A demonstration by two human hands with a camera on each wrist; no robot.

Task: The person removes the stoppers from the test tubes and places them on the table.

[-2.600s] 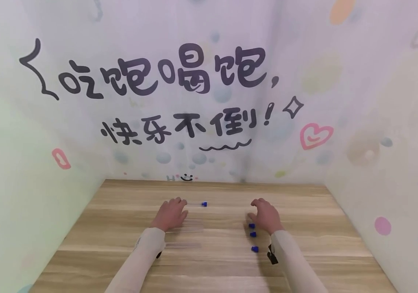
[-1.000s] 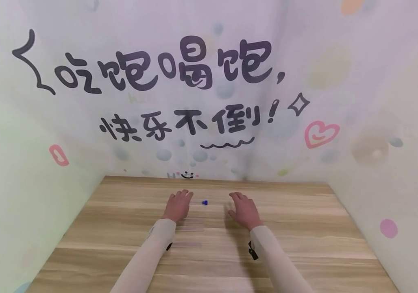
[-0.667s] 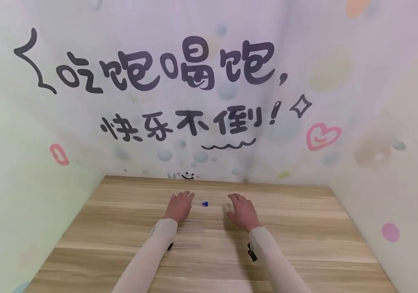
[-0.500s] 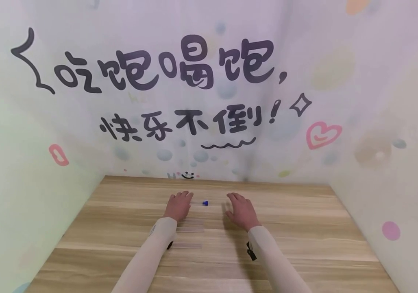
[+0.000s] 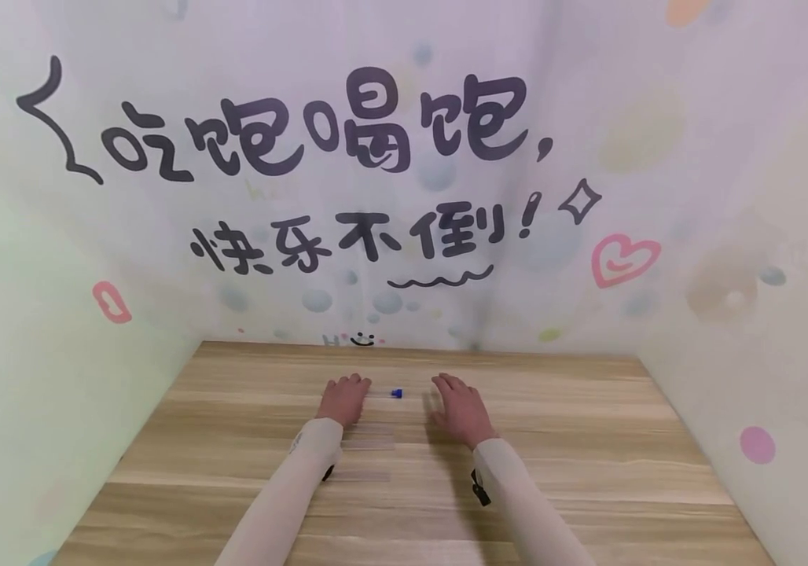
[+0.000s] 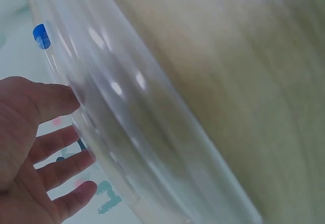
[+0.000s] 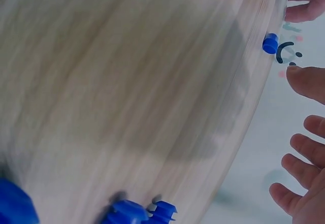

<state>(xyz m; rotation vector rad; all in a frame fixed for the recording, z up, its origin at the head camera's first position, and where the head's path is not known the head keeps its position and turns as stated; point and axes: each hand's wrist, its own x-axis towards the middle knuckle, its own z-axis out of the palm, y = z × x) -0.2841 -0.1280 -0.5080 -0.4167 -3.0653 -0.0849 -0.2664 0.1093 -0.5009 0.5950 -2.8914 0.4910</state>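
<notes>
At the back of the table, my left hand [image 5: 343, 399] lies over a slim clear tube with a blue cap [image 5: 397, 394]. In the left wrist view its thumb and spread fingers reach down right at that tube, their tips partly behind nearer clear tubes [image 6: 152, 127]. The blue cap [image 6: 42, 36] stands out beyond the thumb. My right hand [image 5: 465, 409] hovers to the right of the capped end, holding nothing. Its fingers are spread and loosely bent in the right wrist view, apart from the blue cap [image 7: 270, 43].
Several clear tubes [image 5: 369, 444] lie crosswise beside my left forearm. Loose blue caps [image 7: 127, 213] rest on the wood-grain table [image 5: 574, 456] under the right arm, hidden in the head view. Light printed walls [image 5: 729, 196] enclose the table at the back and both sides.
My right hand has moved left from beside the loose caps toward the capped tube. The left hand has shifted slightly right along the tube and lowered its fingers; the cap has stayed put.
</notes>
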